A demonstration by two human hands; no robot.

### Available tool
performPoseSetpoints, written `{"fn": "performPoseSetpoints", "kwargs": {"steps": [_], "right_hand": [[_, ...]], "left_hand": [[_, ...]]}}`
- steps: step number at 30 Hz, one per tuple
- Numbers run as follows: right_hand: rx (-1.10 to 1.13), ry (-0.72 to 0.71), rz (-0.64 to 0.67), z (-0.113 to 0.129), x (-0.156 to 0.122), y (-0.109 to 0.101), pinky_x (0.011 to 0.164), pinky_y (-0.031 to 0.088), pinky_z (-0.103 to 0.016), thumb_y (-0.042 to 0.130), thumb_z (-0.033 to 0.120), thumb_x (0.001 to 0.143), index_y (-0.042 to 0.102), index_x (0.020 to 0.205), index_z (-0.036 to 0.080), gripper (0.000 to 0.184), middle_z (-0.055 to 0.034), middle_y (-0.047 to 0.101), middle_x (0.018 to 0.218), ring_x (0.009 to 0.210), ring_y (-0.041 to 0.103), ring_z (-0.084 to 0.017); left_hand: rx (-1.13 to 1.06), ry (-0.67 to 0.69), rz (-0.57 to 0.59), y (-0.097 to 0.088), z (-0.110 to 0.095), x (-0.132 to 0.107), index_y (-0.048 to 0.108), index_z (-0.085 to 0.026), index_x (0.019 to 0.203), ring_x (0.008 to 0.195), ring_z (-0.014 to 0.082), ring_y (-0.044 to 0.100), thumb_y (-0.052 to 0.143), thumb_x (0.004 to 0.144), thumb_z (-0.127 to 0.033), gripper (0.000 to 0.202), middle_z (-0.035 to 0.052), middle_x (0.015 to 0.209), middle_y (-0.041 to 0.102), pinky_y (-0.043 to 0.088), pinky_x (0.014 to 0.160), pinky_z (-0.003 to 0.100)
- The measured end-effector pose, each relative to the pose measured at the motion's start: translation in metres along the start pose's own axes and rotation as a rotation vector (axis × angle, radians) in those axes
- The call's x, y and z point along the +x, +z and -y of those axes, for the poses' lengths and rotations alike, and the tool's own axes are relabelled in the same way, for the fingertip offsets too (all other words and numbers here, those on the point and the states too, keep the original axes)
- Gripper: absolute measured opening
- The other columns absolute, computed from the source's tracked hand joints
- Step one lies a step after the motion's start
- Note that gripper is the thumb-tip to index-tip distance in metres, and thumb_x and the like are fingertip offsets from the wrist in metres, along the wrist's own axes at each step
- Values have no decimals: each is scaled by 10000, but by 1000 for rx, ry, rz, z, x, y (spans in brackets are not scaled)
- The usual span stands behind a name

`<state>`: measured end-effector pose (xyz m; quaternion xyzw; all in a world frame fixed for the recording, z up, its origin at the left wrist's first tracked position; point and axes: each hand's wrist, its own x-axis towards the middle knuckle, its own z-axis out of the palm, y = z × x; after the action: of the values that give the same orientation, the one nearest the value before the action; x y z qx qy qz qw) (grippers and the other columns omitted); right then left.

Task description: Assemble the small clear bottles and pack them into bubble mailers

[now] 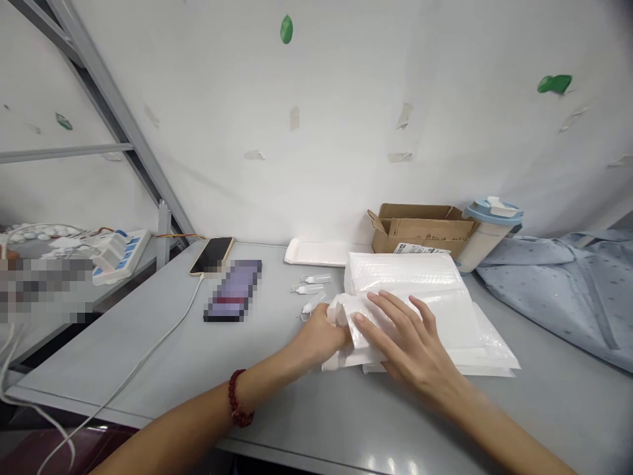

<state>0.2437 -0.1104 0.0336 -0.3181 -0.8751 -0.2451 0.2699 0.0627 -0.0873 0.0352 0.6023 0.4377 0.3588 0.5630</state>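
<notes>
A stack of white bubble mailers (410, 280) lies on the grey table in front of me. My left hand (322, 335), with a dark red beaded bracelet at the wrist, is closed around the crumpled near-left end of a white bubble mailer (363, 356); its fingertips are hidden in the folds. Across that same mailer rests my right hand (413, 346), fingers stretched and apart, pressing on its surface. Just beyond my left hand are three small clear bottles with white tips (310, 289), lying on their sides.
Left of the mailers lie a phone (212, 256) on a white cable and a blurred purple phone-like item (233, 290). Along the wall are a flat white packet (316, 253), an open cardboard box (425, 229) and a blue-lidded cup (487, 234). Light blue fabric (558, 290) covers the right side.
</notes>
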Motion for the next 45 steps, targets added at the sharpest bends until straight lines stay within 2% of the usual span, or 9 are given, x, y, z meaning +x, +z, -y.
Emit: {"fn": "performPoseSetpoints", "kwargs": {"steps": [7, 10, 13, 20, 24, 29, 33, 40, 45], "right_hand": [[-104, 39, -29, -6, 0, 2, 924, 316, -487, 402, -9, 837, 537, 1173, 159, 399, -143, 636, 1088, 1060, 556, -250], [-98, 34, -18, -9, 1, 2, 889, 329, -486, 375, -37, 835, 565, 1104, 154, 381, -129, 665, 1016, 989, 590, -245], [-61, 9, -38, -10, 2, 0, 907, 307, -482, 352, -49, 843, 559, 1074, 148, 368, -93, 692, 977, 953, 614, -216], [-3, -4, -160, -7, 2, -5, 935, 318, -452, 417, 5, 855, 569, 1011, 176, 276, -62, 720, 924, 907, 659, -180], [20, 3, -214, -6, -2, -6, 963, 307, -472, 470, 12, 829, 571, 1038, 189, 292, -63, 717, 926, 943, 655, -200], [-176, 77, -293, -8, -5, -7, 991, 271, -523, 560, 46, 783, 492, 1243, 260, 511, -96, 622, 1181, 1130, 551, -272], [-210, 82, -283, -7, 0, -8, 990, 265, -522, 602, 40, 744, 504, 1216, 226, 516, -137, 609, 1189, 1163, 521, -284], [-83, 134, -126, -7, 7, 3, 991, 227, -504, 530, 184, 860, 529, 1153, 199, 293, -136, 628, 1157, 1149, 531, -266], [-1, 241, 38, -14, 0, 12, 953, 260, -514, 424, 244, 911, 540, 1131, 180, 257, -143, 606, 1158, 1124, 527, -279]], "left_hand": [[-238, -75, -18, -9, -13, 3, 601, -132, 803, 561, 114, 554, 610, 765, -345, 216, 10, 653, 588, 445, 516, 225], [-246, -6, -73, -11, -15, 5, 578, -124, 763, 477, 89, 507, 549, 813, -398, 279, -6, 602, 540, 412, 447, 211], [-181, 84, -110, -11, -15, 4, 599, -119, 845, 521, 98, 539, 483, 850, -387, 292, 31, 722, 581, 422, 440, 211], [553, 554, -81, -5, -2, -3, 600, -196, 1097, 934, 189, 579, 444, 829, -119, 319, 106, 1175, 552, 509, 769, 316], [588, 635, -90, 0, 4, -2, 580, -188, 1085, 1061, 196, 539, 379, 881, -113, 296, 94, 1152, 583, 446, 921, 350], [261, 353, -186, 0, -1, 1, 596, -153, 844, 696, 142, 569, 461, 883, -302, 204, 33, 768, 602, 497, 646, 266], [-79, 137, -97, -3, -9, 5, 589, -137, 816, 515, 90, 492, 575, 802, -405, 268, -24, 596, 522, 436, 482, 203], [-225, -84, 74, -5, -1, 11, 615, -103, 789, 446, 73, 491, 648, 746, -399, 300, -21, 513, 534, 432, 455, 195], [-275, -110, 87, -3, 5, 12, 592, -88, 1022, 472, 99, 557, 654, 749, -359, 390, 2, 548, 593, 471, 490, 220]]}}
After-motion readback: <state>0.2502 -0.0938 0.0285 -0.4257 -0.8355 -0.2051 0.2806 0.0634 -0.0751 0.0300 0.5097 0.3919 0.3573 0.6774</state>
